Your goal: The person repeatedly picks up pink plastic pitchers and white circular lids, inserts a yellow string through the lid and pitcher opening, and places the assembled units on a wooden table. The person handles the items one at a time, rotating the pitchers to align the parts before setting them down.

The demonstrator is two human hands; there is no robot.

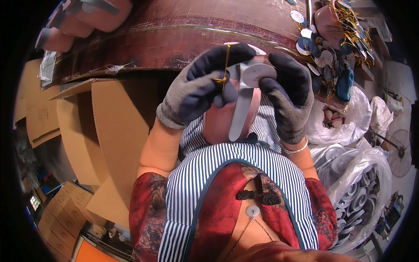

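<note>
A pink rounded container [217,124] with a long grey handle [239,117] sits in front of my striped apron, between my hands. My left hand [190,89], in a grey and dark-blue work glove, is closed on a knotted yellow string [227,61] at the container's left. My right hand [289,98] wears a matching glove. Its thumb presses a round greyish tag [257,75] against its fingers, over the upper end of the handle. I cannot make out whether the string is joined to the tag. The far side of the container is hidden.
Ahead is a dark red worktable [174,43] with pink containers [102,17] at its left. Round tags with yellow strings [325,56] pile up at its right. Cardboard boxes [120,126] stand left; plastic bags of grey parts [358,192] and a fan [399,150] stand right.
</note>
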